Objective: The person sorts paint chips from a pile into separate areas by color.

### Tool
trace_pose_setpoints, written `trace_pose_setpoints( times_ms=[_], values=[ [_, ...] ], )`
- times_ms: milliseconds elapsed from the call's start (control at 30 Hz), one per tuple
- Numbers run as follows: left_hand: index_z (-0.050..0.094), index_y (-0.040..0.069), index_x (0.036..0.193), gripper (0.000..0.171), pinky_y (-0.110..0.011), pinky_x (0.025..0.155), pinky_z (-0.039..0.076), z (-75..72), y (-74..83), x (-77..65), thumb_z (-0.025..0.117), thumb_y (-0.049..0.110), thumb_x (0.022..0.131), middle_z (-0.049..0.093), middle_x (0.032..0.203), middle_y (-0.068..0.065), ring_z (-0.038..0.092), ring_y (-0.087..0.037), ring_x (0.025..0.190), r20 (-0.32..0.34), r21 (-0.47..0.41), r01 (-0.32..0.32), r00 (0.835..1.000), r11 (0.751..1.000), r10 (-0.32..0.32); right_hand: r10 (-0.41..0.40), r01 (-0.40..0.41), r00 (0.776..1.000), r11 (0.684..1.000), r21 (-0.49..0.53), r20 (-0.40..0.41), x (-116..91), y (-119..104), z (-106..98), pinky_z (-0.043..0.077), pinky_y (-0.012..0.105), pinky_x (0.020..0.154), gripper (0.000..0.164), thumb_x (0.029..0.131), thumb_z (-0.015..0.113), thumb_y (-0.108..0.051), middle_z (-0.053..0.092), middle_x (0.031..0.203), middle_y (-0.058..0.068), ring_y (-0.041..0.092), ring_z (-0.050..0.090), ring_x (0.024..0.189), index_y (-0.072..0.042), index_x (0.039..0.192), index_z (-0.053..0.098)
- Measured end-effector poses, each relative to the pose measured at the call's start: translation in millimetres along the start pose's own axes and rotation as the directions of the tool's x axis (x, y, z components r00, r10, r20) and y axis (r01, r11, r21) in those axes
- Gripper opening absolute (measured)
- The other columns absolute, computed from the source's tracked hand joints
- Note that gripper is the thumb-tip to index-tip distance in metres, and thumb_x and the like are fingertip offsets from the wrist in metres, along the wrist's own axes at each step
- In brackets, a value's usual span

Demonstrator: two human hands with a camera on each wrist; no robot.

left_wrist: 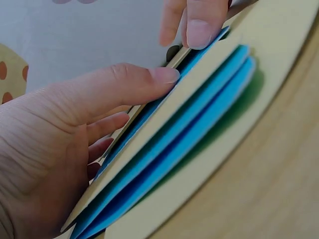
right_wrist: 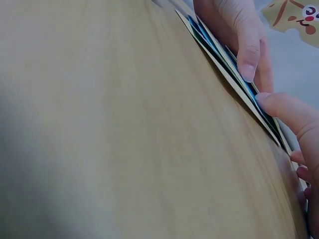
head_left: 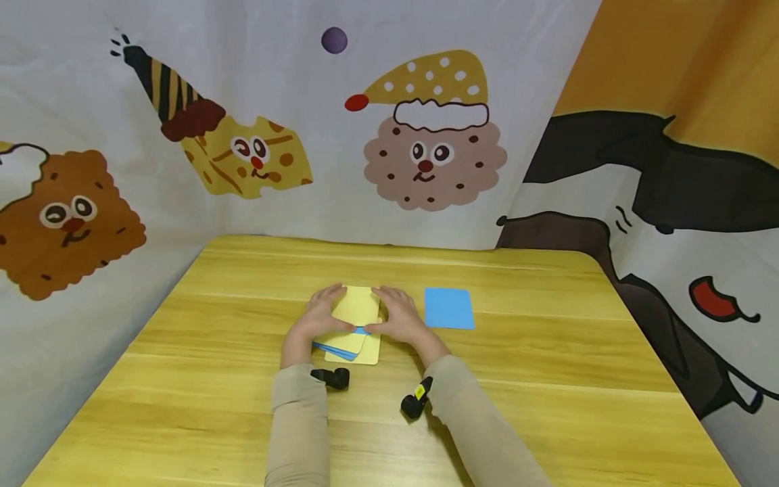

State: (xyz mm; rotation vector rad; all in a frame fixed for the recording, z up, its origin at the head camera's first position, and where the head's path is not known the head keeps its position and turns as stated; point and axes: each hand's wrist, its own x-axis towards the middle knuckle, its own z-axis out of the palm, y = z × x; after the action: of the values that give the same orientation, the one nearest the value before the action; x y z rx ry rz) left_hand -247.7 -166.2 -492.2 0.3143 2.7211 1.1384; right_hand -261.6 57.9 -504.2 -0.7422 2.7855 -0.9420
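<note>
My left hand [head_left: 316,316] and right hand [head_left: 399,316] hold a top yellow card [head_left: 357,306] from either side, thumbs at its near edge and fingers along its sides. A blue card [left_wrist: 187,72] shows just beneath it at the thumbs. Under these, more yellow and blue cards fan out unevenly toward me, with a yellow card [head_left: 370,353] lowest on the table. In the left wrist view the left thumb touches the near edges of the upper cards. The right thumb [right_wrist: 274,105] rests on the same edge in the right wrist view.
A single blue card [head_left: 449,308] lies flat to the right of the pile. Everything sits on a wooden table [head_left: 523,379]. Behind it hangs a curtain [head_left: 341,210] printed with cartoon figures. Small black wrist devices [head_left: 416,400] jut from both sleeves.
</note>
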Motion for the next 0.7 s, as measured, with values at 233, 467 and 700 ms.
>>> trace_pose_setpoints(
  times_ms=[233, 467, 700],
  values=[
    [0.034, 0.01, 0.15, 0.094, -0.067, 0.103, 0.017, 0.5, 0.0, 0.2, 0.084, 0.031, 0.073, 0.018, 0.157, -0.007, 0.008, -0.034, 0.142, 0.002, 0.006, 0.002, 1.0, 1.0, -0.002, 0.003, -0.001, 0.999, 0.999, -0.033, 0.045, 3.3, -0.5, -2.0, 0.01, 0.055, 0.11, 0.09, 0.081, 0.072, -0.052, 0.021, 0.156, 0.011, 0.035, 0.015, 0.141, -0.018, 0.152, 0.03],
    [0.034, 0.009, 0.149, 0.095, -0.066, 0.103, 0.018, 0.4, 1.9, -2.0, 0.085, 0.034, 0.072, 0.019, 0.156, -0.008, 0.008, -0.035, 0.141, 0.012, 0.031, -0.009, 1.0, 0.999, 0.009, 0.018, -0.016, 0.997, 1.0, -0.022, 0.072, 7.0, 0.3, -3.3, 0.009, 0.051, 0.111, 0.088, 0.077, 0.076, -0.05, 0.026, 0.153, 0.008, 0.031, 0.018, 0.14, -0.021, 0.15, 0.035],
    [0.034, 0.008, 0.149, 0.097, -0.066, 0.103, 0.018, -0.1, 1.9, -1.5, 0.085, 0.036, 0.071, 0.019, 0.156, -0.008, 0.008, -0.035, 0.141, 0.01, 0.023, -0.023, 1.0, 0.999, 0.023, 0.008, -0.009, 0.998, 1.0, 0.017, 0.061, 7.0, 1.5, -4.8, 0.01, 0.052, 0.111, 0.089, 0.076, 0.077, -0.049, 0.027, 0.151, 0.008, 0.031, 0.019, 0.139, -0.019, 0.149, 0.036]
  ],
)
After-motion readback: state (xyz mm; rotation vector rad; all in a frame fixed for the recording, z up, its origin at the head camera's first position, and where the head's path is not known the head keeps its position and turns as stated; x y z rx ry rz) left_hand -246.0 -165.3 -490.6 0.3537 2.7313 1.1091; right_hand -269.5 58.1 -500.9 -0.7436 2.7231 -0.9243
